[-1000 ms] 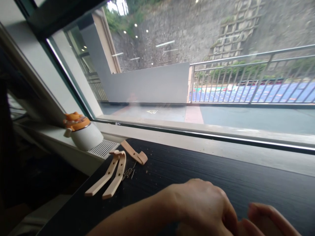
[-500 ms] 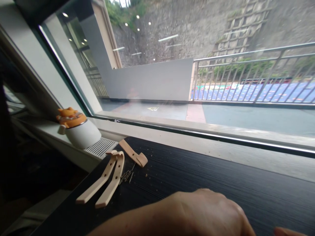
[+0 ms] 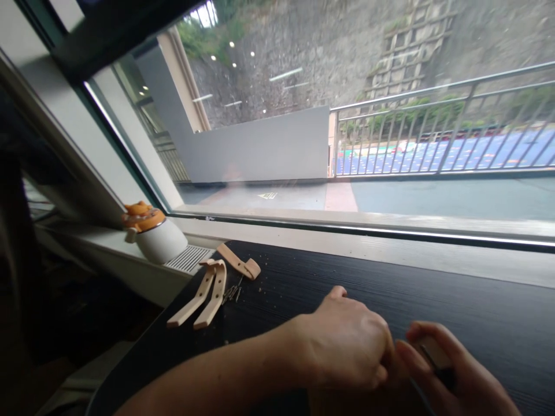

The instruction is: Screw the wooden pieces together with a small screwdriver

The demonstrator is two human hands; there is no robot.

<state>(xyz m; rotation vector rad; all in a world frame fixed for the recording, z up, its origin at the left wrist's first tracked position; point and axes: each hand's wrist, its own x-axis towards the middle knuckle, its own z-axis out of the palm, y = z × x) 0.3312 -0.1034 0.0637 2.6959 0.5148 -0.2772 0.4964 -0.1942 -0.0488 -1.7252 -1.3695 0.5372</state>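
My left hand is closed in a loose fist over the near part of the black table, knuckles up; anything inside it is hidden. Beside it on the right, my right hand is curled, thumb and forefinger around a small dark object with a thin metal part, too blurred to name. Farther left lie two bent wooden strips with drilled holes, a left one and a right one. A third, hooked wooden piece rests behind them. Several thin screws lie next to the strips.
The black table has crumbs scattered on it and meets the window sill. A white pot with an orange lid stands on the side ledge by a vent grille. Beyond the glass are a railing and a rock wall.
My view has shifted a little. Both hands show higher in the picture; my right hand, barely visible at the bottom edge before, is now largely in view beside the left. The wooden pieces lie unchanged.
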